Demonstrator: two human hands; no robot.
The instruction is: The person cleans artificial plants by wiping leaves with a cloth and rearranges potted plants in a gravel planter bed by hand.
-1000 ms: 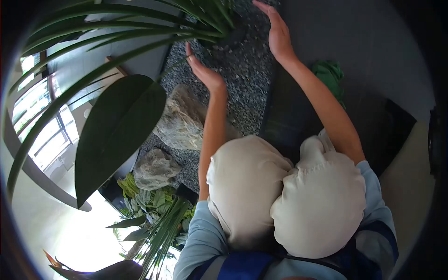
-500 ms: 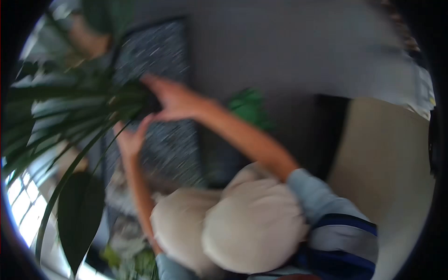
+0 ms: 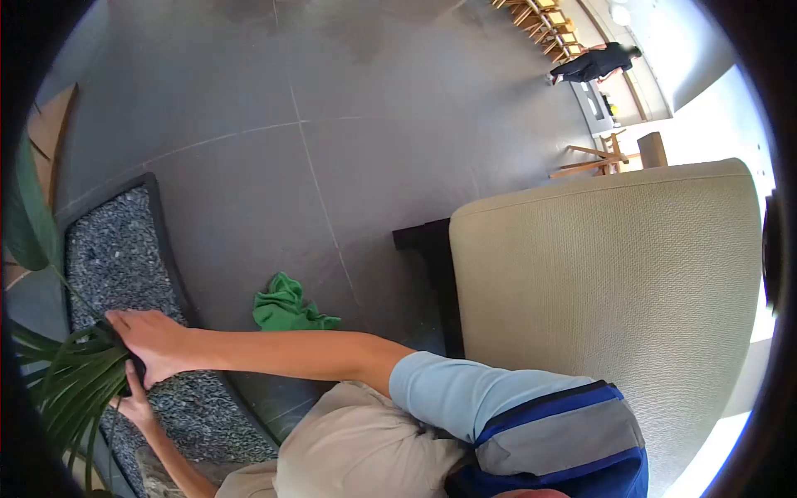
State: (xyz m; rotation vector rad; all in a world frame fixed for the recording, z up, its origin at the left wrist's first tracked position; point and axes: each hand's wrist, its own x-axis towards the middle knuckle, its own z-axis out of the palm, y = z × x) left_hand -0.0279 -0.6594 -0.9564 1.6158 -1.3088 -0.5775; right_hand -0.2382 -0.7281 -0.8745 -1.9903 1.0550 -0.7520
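My right hand is curled against the rim of a dark plant pot, its fingertips at the far side. Below it in the head view, my left hand holds the pot's near side, thumb pointing up along it and other fingers partly hidden. Long narrow green leaves spread from the pot to the left and hide part of it. The pot stands in a dark-edged bed of grey gravel.
A green cloth lies crumpled on the grey tiled floor beside the bed. A beige chair is at right. Wooden stools and a person in dark clothes are far off; a rock lies below my left hand.
The view has swung right, showing the floor, chair and distant person. My hands, earlier apart with fingers outstretched, have closed in around the plant pot.
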